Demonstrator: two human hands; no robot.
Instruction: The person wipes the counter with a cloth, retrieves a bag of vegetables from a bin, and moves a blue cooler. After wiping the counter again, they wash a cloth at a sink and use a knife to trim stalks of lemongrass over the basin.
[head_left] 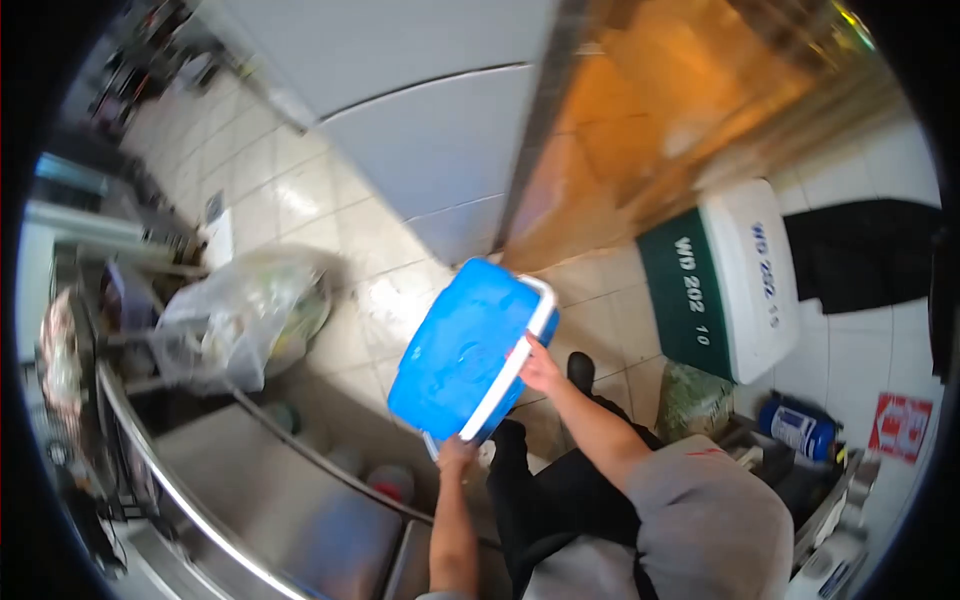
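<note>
A blue cooler box [462, 345] with a white carrying handle [500, 392] is held in front of my legs, tilted in view. My right hand [541, 368] has its fingers closed round the handle's upper stretch. At the box's lower corner, my left hand [457, 453] grips the handle's other end; its fingertips are partly hidden. The lid faces up toward me, and the inside of the box cannot be seen.
A green and white cooler [690, 290] marked WD 202 stands at right. On the left are a plastic bag [250, 315] of greens and a steel counter [250, 480]. Grey panels [430, 130] rise ahead beside an orange-lit doorway [640, 110]. A blue cylinder [800, 430] sits lower right.
</note>
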